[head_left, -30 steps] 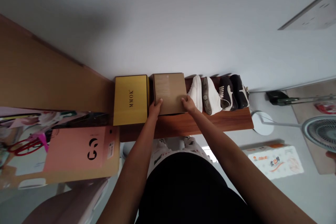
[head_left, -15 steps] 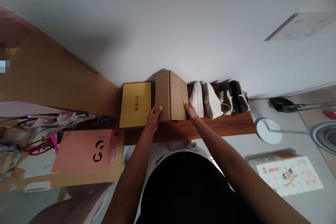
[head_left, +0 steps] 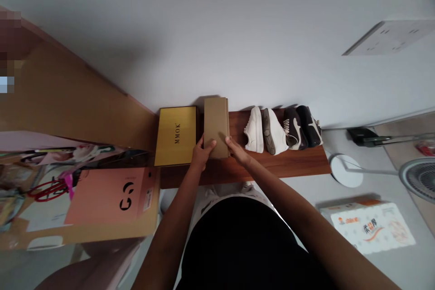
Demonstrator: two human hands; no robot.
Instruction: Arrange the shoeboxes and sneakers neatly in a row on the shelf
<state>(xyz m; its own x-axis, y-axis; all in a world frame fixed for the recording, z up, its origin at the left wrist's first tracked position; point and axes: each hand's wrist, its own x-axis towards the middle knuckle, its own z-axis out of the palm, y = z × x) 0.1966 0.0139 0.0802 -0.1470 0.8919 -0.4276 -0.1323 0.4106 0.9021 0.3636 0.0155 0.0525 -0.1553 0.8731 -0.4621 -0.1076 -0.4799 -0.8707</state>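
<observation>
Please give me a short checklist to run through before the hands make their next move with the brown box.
1. Left hand on the brown box: ok, at its near left corner, thumb on top.
2. Right hand on the box: ok, at its near right edge.
3. Space towards the white shoes: ok, bare wood shows between them and the box.
4. Space towards the yellow box: cannot tell; it sits close on the left, and contact lower down is hidden.
5. Brown box resting on the wooden shelf: cannot tell, its underside is out of sight.
</observation>
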